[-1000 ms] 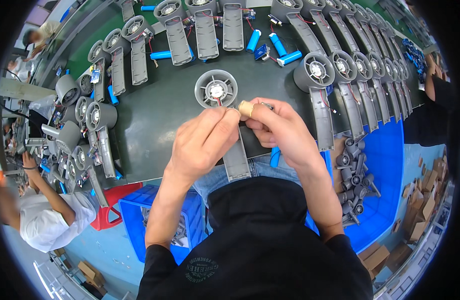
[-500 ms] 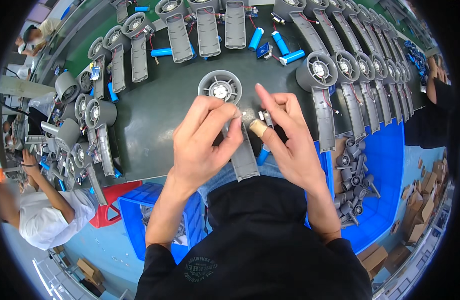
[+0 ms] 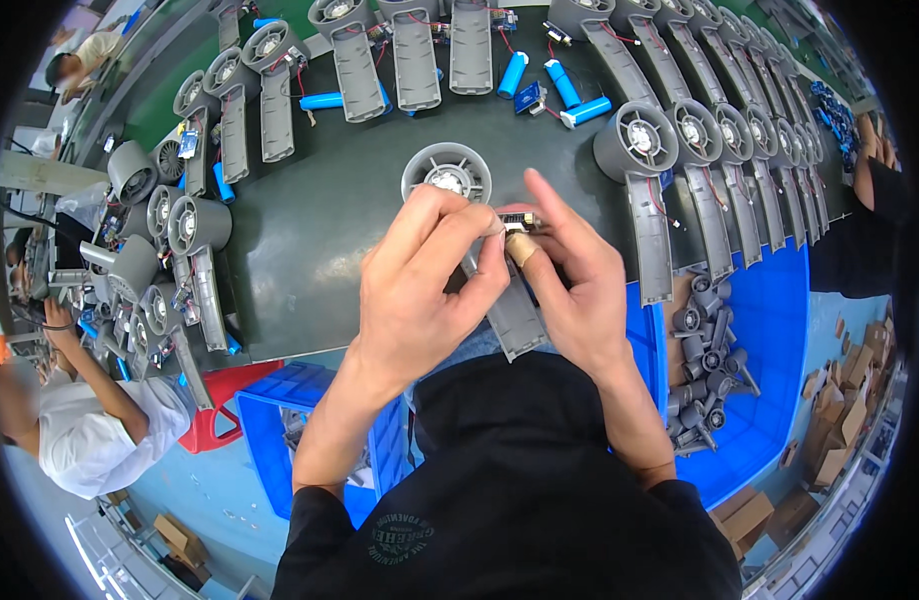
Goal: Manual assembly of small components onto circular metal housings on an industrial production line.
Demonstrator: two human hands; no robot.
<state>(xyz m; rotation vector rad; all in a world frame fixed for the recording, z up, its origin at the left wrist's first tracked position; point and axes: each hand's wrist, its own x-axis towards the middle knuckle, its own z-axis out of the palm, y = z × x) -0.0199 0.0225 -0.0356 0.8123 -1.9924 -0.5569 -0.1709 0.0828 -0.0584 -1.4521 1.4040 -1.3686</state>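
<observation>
Over the near edge of the dark tabletop [image 3: 290,235], the left hand [image 3: 425,270] has its thumb and forefinger pressed together at the tips; whatever lies between them is too small and too covered to tell. The tips meet just beside the left end of a small circuit board [image 3: 521,221], which the right hand [image 3: 580,280] pinches between its thumb, wrapped in a tan band [image 3: 523,248], and fingers behind it, while the forefinger stands out straight, pointing away from the body. Beneath the hands is a grey fan housing [image 3: 447,153]: its round ring shows beyond the left hand's knuckles, and its long trough-like handle [image 3: 517,318] slants toward the person, its squared end seeming to reach past the near edge of the table, close to the black shirt [image 3: 520,450]. The widest open room is to the left of the left hand, running to a cluster of grey parts [image 3: 200,228] by the left edge. To the right a narrower open strip ends at a close row of housings [image 3: 648,240]. Across the far side, blue cylinders [image 3: 587,112] and more housings [image 3: 415,70] bound the room. Below table height, a blue bin [image 3: 770,340] stands beyond the right forearm and another blue bin [image 3: 265,425] beside the left.
</observation>
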